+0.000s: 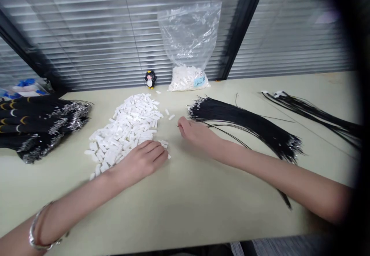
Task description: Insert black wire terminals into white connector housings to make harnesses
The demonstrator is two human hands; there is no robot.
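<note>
Two bare hands are held over the table (208,209), on which a heap of white pieces (127,123) is spread; the near right edge of the heap is covered by the left hand (143,157), whose fingers are curled downward, with the fingertips hidden, so whether they are parted or pressed on a piece cannot be told; the right hand (199,133) is placed to the right of the heap, apart from it, with thumb and fingers pinched together on a thin dark wire (177,125), its tip just seen past them.

A thick bundle of black wires (239,117) is laid farther right of the heap, its ends silvery; a thinner group of black cables (315,113) is seen farthest right of it; tied black bundles (43,123) are stacked to its left; a few loose white pieces (171,117) are scattered just beside its right edge; behind the heap, a small penguin figurine (150,79) is stood, and behind it to the right a clear bag (189,36), partly filled with white pieces, is propped against the blinds (86,24).
</note>
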